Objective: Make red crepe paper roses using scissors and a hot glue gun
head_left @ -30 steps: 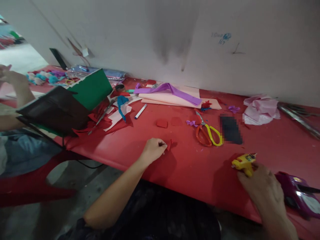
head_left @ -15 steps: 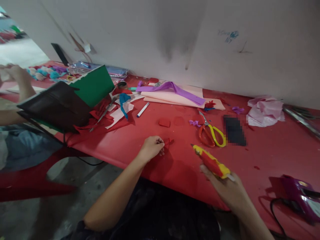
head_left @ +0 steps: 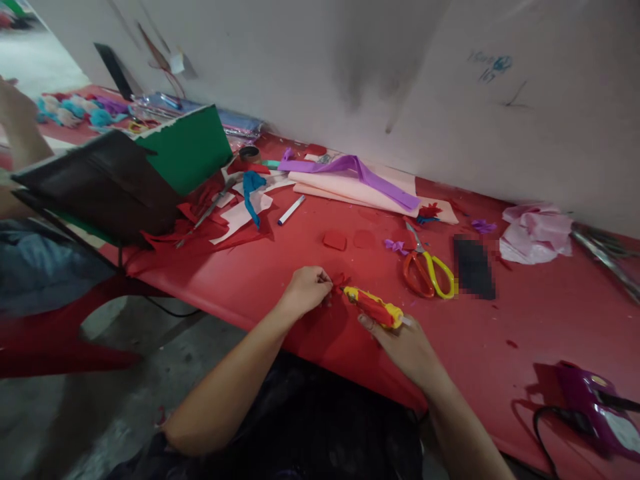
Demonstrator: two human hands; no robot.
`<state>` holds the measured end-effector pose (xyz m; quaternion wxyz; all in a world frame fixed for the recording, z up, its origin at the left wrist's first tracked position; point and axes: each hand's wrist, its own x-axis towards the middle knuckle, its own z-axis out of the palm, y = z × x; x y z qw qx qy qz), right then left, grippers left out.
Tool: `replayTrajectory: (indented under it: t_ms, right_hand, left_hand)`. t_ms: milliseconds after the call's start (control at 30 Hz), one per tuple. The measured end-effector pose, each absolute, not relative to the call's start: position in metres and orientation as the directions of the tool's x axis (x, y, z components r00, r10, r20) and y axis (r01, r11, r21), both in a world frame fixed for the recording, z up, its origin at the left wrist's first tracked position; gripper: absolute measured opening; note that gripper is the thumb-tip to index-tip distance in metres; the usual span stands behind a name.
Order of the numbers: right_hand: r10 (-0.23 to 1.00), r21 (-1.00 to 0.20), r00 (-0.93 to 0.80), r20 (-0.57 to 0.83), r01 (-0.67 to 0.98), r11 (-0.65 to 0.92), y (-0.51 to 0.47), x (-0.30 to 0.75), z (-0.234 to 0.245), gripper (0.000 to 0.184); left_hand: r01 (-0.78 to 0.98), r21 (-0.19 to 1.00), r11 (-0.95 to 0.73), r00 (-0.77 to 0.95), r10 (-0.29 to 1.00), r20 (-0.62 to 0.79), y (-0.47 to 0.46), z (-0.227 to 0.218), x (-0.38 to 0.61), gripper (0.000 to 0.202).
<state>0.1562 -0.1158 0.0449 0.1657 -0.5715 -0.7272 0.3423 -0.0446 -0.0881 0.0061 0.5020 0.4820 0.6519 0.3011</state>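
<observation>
My left hand (head_left: 306,291) is closed, pinching a small crumpled red paper piece (head_left: 340,281) just above the red table (head_left: 500,320). My right hand (head_left: 404,341) grips a yellow and red glue gun (head_left: 374,307), with its nozzle touching the red piece beside my left fingers. Both hands sit near the table's front edge.
Orange and yellow scissors (head_left: 425,268) lie right of the hands, beside a dark blurred rectangle (head_left: 473,267). Pink paper with a purple strip (head_left: 360,180) lies at the back. A purple device (head_left: 595,400) sits at the right. Green and dark boards (head_left: 125,173) and another person's arm (head_left: 20,127) are at the left.
My right hand lifted the glue gun from the right side of the table and carried it left to the red piece. My left hand stayed put.
</observation>
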Motion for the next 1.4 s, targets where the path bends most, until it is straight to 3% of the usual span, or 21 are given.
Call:
replayTrajectory:
  t_ms: [267,533,933,1167,1400]
  right_hand:
    - [0.935,-0.668,-0.328,-0.132,0.727,0.161,-0.111,0.149,0.044,0.028]
    - [0.937,-0.648,-0.288,-0.198,0.756,0.095,-0.111,0.156,0.049,0.029]
    - [0.888,-0.582,-0.45,-0.09,0.748,0.32,-0.104,0.156,0.045,0.028]
    - [0.928,-0.524,-0.337,-0.158,0.825,0.211,-0.111,0.156,0.053,0.033]
    - [0.927,-0.58,-0.337,-0.165,0.793,0.185,-0.108,0.146,0.048,0.03]
  left_hand:
    - [0.334,0.875,0.351,-0.025,0.931,-0.364,-0.088,0.005,-0.044,0.008]
    - [0.326,0.876,0.356,-0.019,0.929,-0.371,-0.088,0.006,-0.045,0.008]
    - [0.307,0.876,0.371,-0.007,0.922,-0.388,-0.087,0.004,-0.045,0.008]
    - [0.333,0.865,0.375,-0.01,0.919,-0.395,-0.087,0.005,-0.046,0.008]
    - [0.285,0.881,0.379,-0.005,0.919,-0.394,-0.088,0.007,-0.046,0.008]
